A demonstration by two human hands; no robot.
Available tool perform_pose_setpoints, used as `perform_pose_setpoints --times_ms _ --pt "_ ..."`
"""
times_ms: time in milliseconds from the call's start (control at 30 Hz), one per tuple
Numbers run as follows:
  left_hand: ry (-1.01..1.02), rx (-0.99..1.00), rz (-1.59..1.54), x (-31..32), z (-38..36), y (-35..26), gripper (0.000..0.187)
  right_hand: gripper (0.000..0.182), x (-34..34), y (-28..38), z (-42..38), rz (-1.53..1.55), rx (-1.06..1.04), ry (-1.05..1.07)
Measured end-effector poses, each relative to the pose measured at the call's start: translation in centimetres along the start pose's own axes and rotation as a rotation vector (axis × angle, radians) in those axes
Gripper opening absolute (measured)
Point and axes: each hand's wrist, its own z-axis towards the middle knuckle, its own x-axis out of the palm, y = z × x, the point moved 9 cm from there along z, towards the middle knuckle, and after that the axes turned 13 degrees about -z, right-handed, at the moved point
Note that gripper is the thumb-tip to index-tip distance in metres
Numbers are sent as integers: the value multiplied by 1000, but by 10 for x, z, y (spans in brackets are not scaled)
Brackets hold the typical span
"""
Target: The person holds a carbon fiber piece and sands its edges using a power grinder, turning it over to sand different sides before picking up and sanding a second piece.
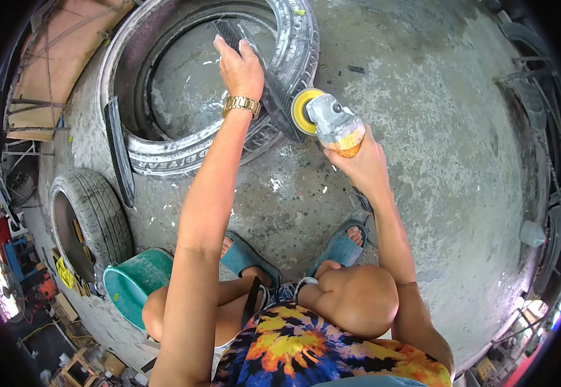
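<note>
My left hand (238,64) grips a black strip of tyre tread (274,90) that leans against a white-smeared tyre (164,151) lying flat on the concrete floor. A gold watch sits on that wrist. My right hand (358,161) holds an angle grinder (332,122), grey and orange, with its yellow disc (301,111) pressed against the strip's lower edge. I squat with both knees bent, blue sandals on my feet.
A second tyre (93,216) stands upright at the left, with a teal bucket (135,280) beside it. Another black tread strip (118,151) leans on the flat tyre's left side. Tools and clutter line the left edge. A clear plastic jug (532,233) sits at the right.
</note>
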Motion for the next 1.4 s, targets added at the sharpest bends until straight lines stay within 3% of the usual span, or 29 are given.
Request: perform_pose_setpoints --times_ms 133,400,700,1400 --pt "-13 34 -47 0 1 3 56 62 7 -23 -25 -5 33 15" --pt "-53 -50 -79 -5 2 21 57 59 23 -67 -55 279 95 -34" --pt "-11 22 -70 5 -1 3 56 58 8 -35 -26 52 51 23" --pt "65 161 -232 10 -4 -12 45 67 -7 33 54 100 -107 -84"
